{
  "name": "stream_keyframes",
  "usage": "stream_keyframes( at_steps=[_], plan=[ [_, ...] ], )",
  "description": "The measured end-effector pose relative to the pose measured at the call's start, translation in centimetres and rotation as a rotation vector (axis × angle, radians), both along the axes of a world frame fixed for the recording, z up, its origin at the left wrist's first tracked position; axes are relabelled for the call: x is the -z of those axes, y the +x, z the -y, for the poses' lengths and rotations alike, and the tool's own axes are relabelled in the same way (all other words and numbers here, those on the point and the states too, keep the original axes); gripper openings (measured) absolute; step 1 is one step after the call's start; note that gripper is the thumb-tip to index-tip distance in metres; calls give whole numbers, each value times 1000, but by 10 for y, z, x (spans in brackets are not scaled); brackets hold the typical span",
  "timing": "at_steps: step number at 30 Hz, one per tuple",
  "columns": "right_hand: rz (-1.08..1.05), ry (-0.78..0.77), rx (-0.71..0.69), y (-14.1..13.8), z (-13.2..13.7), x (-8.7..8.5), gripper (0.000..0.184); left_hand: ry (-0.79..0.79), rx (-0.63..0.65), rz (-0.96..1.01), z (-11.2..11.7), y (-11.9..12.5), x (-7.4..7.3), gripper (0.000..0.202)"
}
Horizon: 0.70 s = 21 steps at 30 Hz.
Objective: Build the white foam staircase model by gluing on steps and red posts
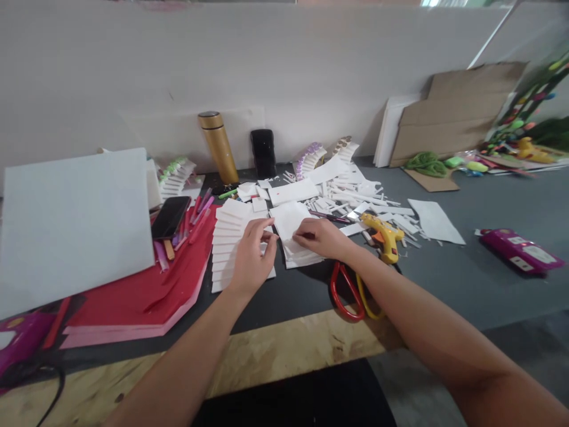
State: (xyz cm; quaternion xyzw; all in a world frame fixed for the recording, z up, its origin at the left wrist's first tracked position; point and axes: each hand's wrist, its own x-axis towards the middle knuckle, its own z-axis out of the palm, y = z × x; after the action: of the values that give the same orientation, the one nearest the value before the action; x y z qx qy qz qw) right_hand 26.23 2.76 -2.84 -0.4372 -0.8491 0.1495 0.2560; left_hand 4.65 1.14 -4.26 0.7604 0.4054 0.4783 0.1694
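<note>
My left hand hovers over the right side of a fanned row of stepped white strips. Its fingers are bent but apart, and I see nothing between them. My right hand is closed in a pinch over a stack of white paper pieces; whatever its fingertips hold is too small or hidden to make out. Under the right forearm lie scissors with a red handle and a yellow one. A yellow glue gun rests just beyond that forearm.
White scraps pile up behind the hands. A gold bottle and a black phone-like object stand by the wall. Red sheets, a dark phone and a white board lie left; a purple packet lies right.
</note>
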Motion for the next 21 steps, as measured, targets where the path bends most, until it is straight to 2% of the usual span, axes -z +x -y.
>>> stream_keyframes(
  at_steps=[3, 5, 15, 19, 21],
  plan=[
    [-34, 22, 18, 1, 1, -2, 33, 6, -1, 4, -1, 0, 0, 26],
    [-62, 32, 40, 1, 1, -2, 35, 26, 1, -18, 0, 1, 0, 27],
    [-236, 93, 186, 1, 4, -3, 27, 46, 0, -141, -1, 0, 1, 37],
    [-495, 165, 158, -1, 9, -11, 29, 34, -7, -173, 0, 1, 0, 52],
    [-738, 75, 79, -5, 11, -14, 31, 36, -26, -172, 0, 2, -1, 61]
  ],
)
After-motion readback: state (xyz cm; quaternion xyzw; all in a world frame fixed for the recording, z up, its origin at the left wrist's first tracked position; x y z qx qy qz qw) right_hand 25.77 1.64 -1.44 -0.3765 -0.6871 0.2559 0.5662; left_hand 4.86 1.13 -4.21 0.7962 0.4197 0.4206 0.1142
